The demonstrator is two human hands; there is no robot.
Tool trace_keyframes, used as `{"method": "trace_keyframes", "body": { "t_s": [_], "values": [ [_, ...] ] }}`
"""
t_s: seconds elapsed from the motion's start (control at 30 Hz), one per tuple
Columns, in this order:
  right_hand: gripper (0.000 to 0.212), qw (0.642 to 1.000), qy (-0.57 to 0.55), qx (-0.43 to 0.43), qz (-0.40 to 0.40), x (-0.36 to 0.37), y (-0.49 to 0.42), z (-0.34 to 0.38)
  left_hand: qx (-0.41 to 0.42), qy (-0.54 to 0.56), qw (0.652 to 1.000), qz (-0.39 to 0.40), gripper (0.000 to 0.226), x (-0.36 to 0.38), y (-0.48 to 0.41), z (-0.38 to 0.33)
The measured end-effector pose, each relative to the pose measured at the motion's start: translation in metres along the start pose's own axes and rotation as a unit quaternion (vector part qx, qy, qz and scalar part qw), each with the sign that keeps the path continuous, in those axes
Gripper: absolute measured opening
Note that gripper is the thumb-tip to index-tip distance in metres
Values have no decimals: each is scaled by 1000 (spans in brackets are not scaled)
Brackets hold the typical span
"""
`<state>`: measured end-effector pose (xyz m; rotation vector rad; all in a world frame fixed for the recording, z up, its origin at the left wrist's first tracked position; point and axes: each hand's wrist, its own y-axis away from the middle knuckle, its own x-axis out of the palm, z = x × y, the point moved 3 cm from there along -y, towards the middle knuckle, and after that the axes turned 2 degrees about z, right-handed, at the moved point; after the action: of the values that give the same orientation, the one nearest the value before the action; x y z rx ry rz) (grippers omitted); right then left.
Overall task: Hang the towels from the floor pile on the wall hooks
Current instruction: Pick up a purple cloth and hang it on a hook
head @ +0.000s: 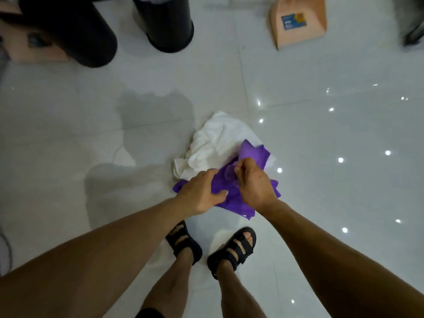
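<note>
Head view, mid-frame: the task looks barely begun, with both towels down on the floor [321, 191] and no hooks in sight. Right hand [252, 183] pinches a bunched fold of the purple towel [253, 153], fingers curled tight. Left hand [202, 191] grips the same towel's left side. White towel [218, 138] lies crumpled just above, touching the purple one, neither hand on it. Black bins [169, 24] upper left, paper bag [298, 21] upper right.

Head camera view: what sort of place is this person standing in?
Probably a room in a home, though which I cannot tell. It has glossy pale floor tiles mirroring ceiling lights, a black bin and a tan carton standing on them, and a purple towel and a white towel heaped.
</note>
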<state>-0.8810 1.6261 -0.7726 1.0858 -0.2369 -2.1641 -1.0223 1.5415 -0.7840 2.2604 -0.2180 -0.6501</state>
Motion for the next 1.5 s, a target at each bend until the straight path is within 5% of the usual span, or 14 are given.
{"method": "trace_keyframes", "body": {
  "t_s": [0.27, 0.4, 0.47, 0.57, 0.67, 0.8, 0.93, 1.1, 1.2, 1.4, 1.5],
  "values": [
    [8, 985, -156, -74, -33, -156, 44, 211, 142, 82, 981, -108, 7, -151, 142, -132],
    [14, 988, -126, -89, 9, -211, 63, 295, 110, 57, 962, -245, 17, -236, 212, -155],
    [32, 989, -65, -105, 81, -228, 75, 335, 94, 43, 948, -300, 17, -275, 248, -161],
    [50, 959, 199, -153, 127, -236, 88, 390, 88, 20, 937, -337, 22, -313, 299, -171],
    [32, 914, 343, -215, 17, -247, 100, 436, 81, 15, 937, -338, 13, -334, 347, -180],
    [28, 871, 362, -305, -134, -274, 125, 490, 22, -42, 971, -236, 42, -345, 413, -182],
    [25, 905, 238, -313, -161, -282, 151, 539, -30, 101, 972, -211, 46, -354, 471, -181],
    [26, 957, -27, -286, -48, -263, 170, 581, 79, 393, 896, -193, 36, -358, 530, -194],
    [49, 949, -199, -233, 77, -238, 184, 587, 145, 467, 843, -224, 47, -357, 562, -191],
    [51, 966, -128, -150, 166, -209, 202, 558, 164, 573, 746, -296, 49, -346, 610, -162],
    [64, 906, -204, -68, 363, -177, 210, 545, 171, 594, 712, -334, 34, -346, 633, -149]
  ]
}}
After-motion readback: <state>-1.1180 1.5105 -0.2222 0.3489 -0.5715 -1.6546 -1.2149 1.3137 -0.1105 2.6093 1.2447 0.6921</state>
